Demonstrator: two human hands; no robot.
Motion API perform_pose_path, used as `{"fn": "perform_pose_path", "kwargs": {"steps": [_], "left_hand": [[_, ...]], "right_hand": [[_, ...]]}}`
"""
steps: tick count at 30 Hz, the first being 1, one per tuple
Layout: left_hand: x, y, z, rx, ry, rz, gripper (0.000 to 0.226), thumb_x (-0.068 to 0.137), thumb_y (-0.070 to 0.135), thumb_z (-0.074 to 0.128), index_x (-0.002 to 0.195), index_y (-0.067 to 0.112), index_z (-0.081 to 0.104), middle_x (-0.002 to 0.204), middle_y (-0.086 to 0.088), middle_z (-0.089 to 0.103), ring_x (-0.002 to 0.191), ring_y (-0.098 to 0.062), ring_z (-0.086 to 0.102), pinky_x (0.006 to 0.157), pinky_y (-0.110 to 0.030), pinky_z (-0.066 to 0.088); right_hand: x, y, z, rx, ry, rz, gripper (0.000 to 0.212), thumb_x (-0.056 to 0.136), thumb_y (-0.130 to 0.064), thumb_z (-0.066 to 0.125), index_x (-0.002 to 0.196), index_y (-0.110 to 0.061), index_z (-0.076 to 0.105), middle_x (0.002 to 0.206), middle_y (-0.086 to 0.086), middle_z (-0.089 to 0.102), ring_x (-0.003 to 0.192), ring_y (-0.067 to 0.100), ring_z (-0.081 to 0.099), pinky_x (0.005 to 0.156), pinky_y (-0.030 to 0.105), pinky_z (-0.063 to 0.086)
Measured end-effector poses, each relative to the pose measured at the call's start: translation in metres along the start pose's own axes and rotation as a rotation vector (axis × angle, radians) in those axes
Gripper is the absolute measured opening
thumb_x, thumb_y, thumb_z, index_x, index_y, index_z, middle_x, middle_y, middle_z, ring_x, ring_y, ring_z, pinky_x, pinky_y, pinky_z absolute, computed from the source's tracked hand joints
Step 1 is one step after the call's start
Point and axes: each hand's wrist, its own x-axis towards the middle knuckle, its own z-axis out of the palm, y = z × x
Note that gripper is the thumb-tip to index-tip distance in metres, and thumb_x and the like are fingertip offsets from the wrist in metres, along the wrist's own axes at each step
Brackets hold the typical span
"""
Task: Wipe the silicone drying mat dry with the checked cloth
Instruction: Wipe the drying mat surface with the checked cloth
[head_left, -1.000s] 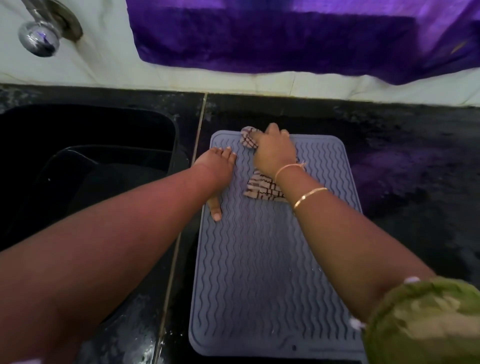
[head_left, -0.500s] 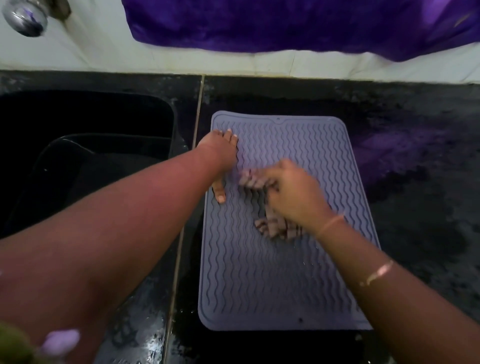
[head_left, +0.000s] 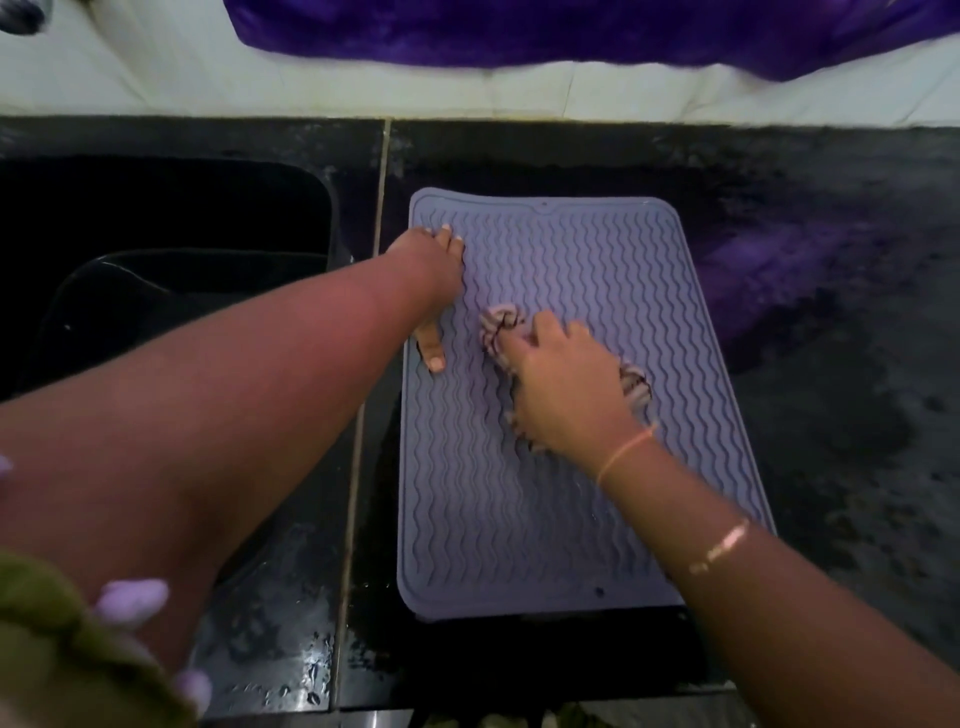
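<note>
near edge, lower left: green sleeve (head_left: 47, 644), blurred. wet black table (head_left: 841, 467) carries the silicone drying mat (head_left: 519, 519), lying flat, long side running away from the viewer. right wrist: two thin bangles (head_left: 719, 545). right hand (head_left: 563, 387) at mid-mat, fingers curled down over the bunched checked cloth (head_left: 501, 322), gripping it and pressing it onto the wavy ribs; cloth shows ahead of the fingertips and at the hand's right side. left hand (head_left: 434, 270) on the mat's far-left edge, fingers straight and flat, thumb stretched toward the viewer, holding nothing. black sink (head_left: 156, 208) left of the mat. purple fabric (head_left: 571, 31) hangs on the white wall behind
</note>
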Motion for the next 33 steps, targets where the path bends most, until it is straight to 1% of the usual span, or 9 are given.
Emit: {"fn": "perform_pose_path", "kwargs": {"steps": [3,5,10,15,17,20,24,29,33], "left_hand": [[0.003,0.002,-0.002,-0.031,-0.015,0.002,0.089,0.095,0.035,0.054,0.149,-0.005,-0.005,0.158,-0.023,-0.006,0.147,-0.034,0.001,0.120,-0.042,0.011],[0.002,0.002,-0.003,-0.039,-0.007,-0.012,0.087,0.096,0.034,0.052,0.149,-0.005,-0.006,0.158,-0.023,-0.006,0.147,-0.034,0.001,0.120,-0.042,0.010],[-0.010,0.007,0.004,-0.016,0.076,-0.058,0.078,0.098,0.029,0.048,0.151,-0.003,0.000,0.158,-0.022,0.004,0.146,-0.033,0.013,0.119,-0.044,0.012],[-0.047,0.024,0.010,-0.168,0.245,0.070,0.054,0.085,0.023,0.067,0.134,0.011,0.046,0.134,-0.010,0.049,0.120,-0.027,0.050,0.105,-0.038,0.039],[-0.057,0.032,0.021,-0.393,0.092,0.144,0.078,0.084,0.029,0.069,0.147,0.009,0.028,0.151,-0.014,0.029,0.135,-0.031,0.037,0.111,-0.041,0.035],[-0.061,0.037,0.030,-0.529,-0.105,0.156,0.123,0.076,0.048,0.074,0.150,0.009,-0.016,0.157,-0.011,-0.023,0.147,-0.031,-0.011,0.120,-0.045,0.006],[-0.057,0.043,0.032,-0.508,-0.074,0.121,0.137,0.066,0.057,0.078,0.148,0.009,-0.021,0.156,-0.011,-0.026,0.145,-0.030,-0.017,0.118,-0.046,-0.003],[-0.057,0.042,0.036,-0.516,-0.064,0.120,0.135,0.067,0.058,0.075,0.149,0.011,-0.021,0.156,-0.009,-0.026,0.146,-0.029,-0.018,0.116,-0.050,-0.008],[-0.065,0.046,0.030,-0.504,-0.028,0.080,0.131,0.067,0.055,0.077,0.152,0.012,-0.013,0.159,-0.008,-0.018,0.148,-0.029,-0.008,0.118,-0.050,0.001]], "right_hand": [[-0.042,-0.009,0.005,-0.019,-0.023,-0.024,0.045,0.052,-0.023,0.080,0.092,-0.014,0.063,0.083,0.010,0.056,0.067,0.029,0.055,0.051,0.028,0.031],[-0.058,-0.007,0.010,0.013,-0.009,-0.039,0.040,0.050,-0.021,0.078,0.087,-0.014,0.064,0.078,0.010,0.056,0.062,0.030,0.056,0.050,0.029,0.036],[-0.045,0.004,-0.002,0.266,0.109,0.063,0.032,0.084,-0.023,0.056,0.115,-0.020,0.062,0.094,0.005,0.053,0.082,0.020,0.048,0.062,0.027,0.034],[0.021,0.019,-0.007,0.249,0.102,0.202,0.043,0.089,-0.025,0.053,0.131,-0.018,0.048,0.122,0.011,0.048,0.111,0.030,0.049,0.087,0.038,0.044],[0.029,0.014,-0.003,0.214,0.007,0.236,0.048,0.088,-0.023,0.056,0.134,-0.020,0.045,0.131,0.012,0.043,0.119,0.034,0.043,0.094,0.042,0.043],[0.008,-0.001,0.001,0.058,0.021,0.185,0.047,0.086,-0.013,0.055,0.132,-0.015,0.045,0.131,0.015,0.042,0.116,0.037,0.044,0.091,0.043,0.044],[-0.034,-0.009,0.007,-0.015,0.055,0.105,0.045,0.085,-0.020,0.061,0.127,-0.009,0.047,0.120,0.016,0.048,0.106,0.037,0.050,0.080,0.041,0.045],[-0.087,-0.013,0.018,-0.113,0.107,-0.024,0.049,0.047,-0.020,0.081,0.093,-0.010,0.069,0.076,0.010,0.060,0.062,0.030,0.059,0.052,0.031,0.045],[-0.103,-0.008,0.011,0.001,0.035,-0.055,0.046,0.059,-0.024,0.078,0.103,-0.016,0.069,0.090,0.009,0.062,0.077,0.030,0.061,0.064,0.038,0.049]]}}
